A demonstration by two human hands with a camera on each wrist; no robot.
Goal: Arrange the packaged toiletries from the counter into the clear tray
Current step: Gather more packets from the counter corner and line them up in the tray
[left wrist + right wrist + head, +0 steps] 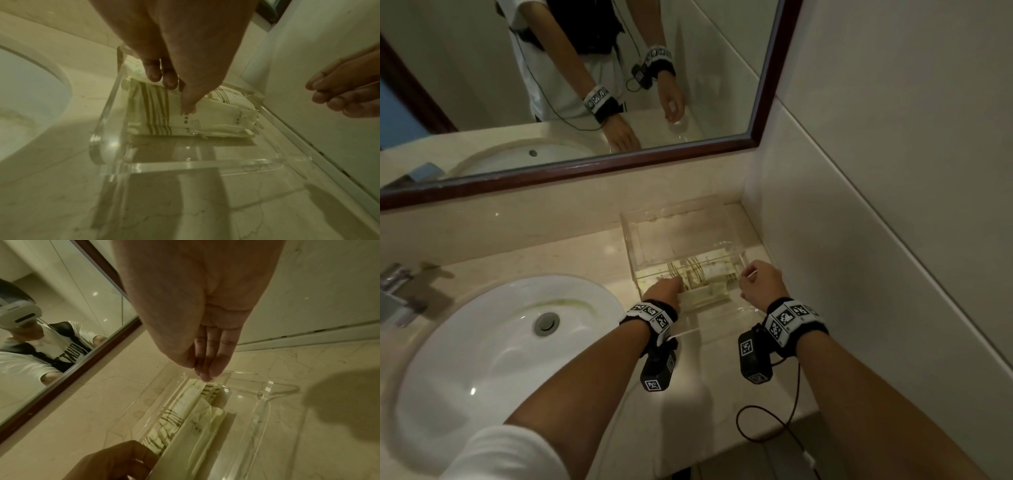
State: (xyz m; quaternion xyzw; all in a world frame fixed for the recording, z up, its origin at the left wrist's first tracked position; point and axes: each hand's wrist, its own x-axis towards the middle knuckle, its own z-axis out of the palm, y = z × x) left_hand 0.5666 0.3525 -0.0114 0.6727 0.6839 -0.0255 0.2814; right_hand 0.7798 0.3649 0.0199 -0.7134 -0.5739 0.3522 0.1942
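Beige marble counter (571, 253) in a bathroom corner, white basin (493, 346) at left, dark-framed mirror (585, 85) on the far wall. Clear tray (633, 246) against the right wall, cream striped toiletry packets (709, 277) stacked inside, toward its near half. Left hand (662, 291) reaching into the tray at its left side, fingertips (154, 73) down on the packets, thumb pressed to the top one. Right hand (760, 279) just above the tray's right edge, fingers straight and together in the right wrist view, holding nothing visible.

One clear tray (633, 246), several cream packets (709, 274) stacked inside, two hands (664, 287), one sink (482, 342)
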